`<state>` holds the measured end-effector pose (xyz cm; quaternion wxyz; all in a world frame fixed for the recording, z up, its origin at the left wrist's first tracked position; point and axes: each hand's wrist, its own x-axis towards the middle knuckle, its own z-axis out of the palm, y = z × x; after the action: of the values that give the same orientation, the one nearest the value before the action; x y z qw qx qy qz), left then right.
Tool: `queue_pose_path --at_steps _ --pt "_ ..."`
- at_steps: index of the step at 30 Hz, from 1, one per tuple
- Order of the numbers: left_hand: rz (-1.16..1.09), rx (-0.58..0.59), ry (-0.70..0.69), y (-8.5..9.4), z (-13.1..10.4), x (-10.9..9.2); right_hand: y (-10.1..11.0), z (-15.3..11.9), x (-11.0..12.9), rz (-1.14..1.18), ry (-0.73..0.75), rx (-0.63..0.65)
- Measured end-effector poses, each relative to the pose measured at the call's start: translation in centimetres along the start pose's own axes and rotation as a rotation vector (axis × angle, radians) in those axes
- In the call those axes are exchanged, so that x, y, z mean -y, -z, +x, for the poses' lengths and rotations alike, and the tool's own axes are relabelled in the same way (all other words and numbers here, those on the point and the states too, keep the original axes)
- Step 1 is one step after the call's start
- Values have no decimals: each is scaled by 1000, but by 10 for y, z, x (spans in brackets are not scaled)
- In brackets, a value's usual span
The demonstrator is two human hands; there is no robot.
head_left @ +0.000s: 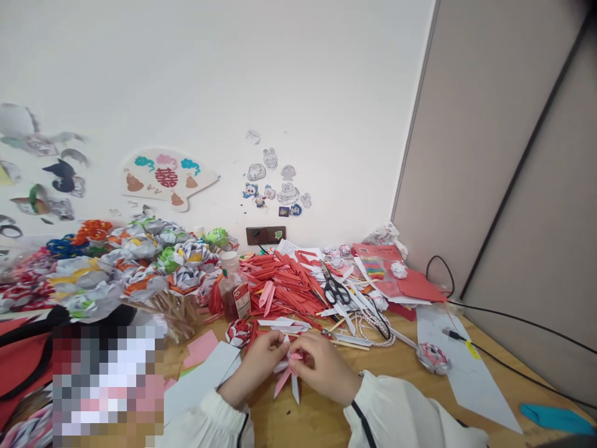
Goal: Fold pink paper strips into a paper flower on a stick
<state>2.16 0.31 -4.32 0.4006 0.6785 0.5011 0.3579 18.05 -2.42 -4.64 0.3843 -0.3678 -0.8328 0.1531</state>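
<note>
Between my two hands is a small folded paper piece (285, 378) with pink and white pointed strips fanning down toward the table. My left hand (263, 361) pinches its upper left side, fingertips closed on a white strip. From the right, my right hand (324, 364) grips the pink middle between thumb and fingers. The fingertips partly hide where the strips join. Just behind my hands lie white folded strips (284, 325) and a red and white paper ball (239, 333). A large heap of red folded paper strips (284, 280) spreads farther back.
Black scissors (336, 289) rest on the heap. Paper flowers (144, 274) crowd the left, near a glass bottle (229, 292). To the right are a bead string (385, 336), a pink and white paper ball (433, 357), white paper (476, 392) and a black cable (508, 358).
</note>
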Motion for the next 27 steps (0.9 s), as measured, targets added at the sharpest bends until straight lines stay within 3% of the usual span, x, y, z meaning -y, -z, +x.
queue_pose_path --at_steps 6,12,18,27 --pt "34 -37 0 1 2 2 2 0 -1 0 68 28" --pt "38 -68 -35 2 0 -3 7 1 0 81 41 27" --pt "83 -71 -47 1 -1 -5 12 1 2 -20 133 69" --pt "73 -82 -51 0 -1 -2 9 -1 1 -3 144 67"
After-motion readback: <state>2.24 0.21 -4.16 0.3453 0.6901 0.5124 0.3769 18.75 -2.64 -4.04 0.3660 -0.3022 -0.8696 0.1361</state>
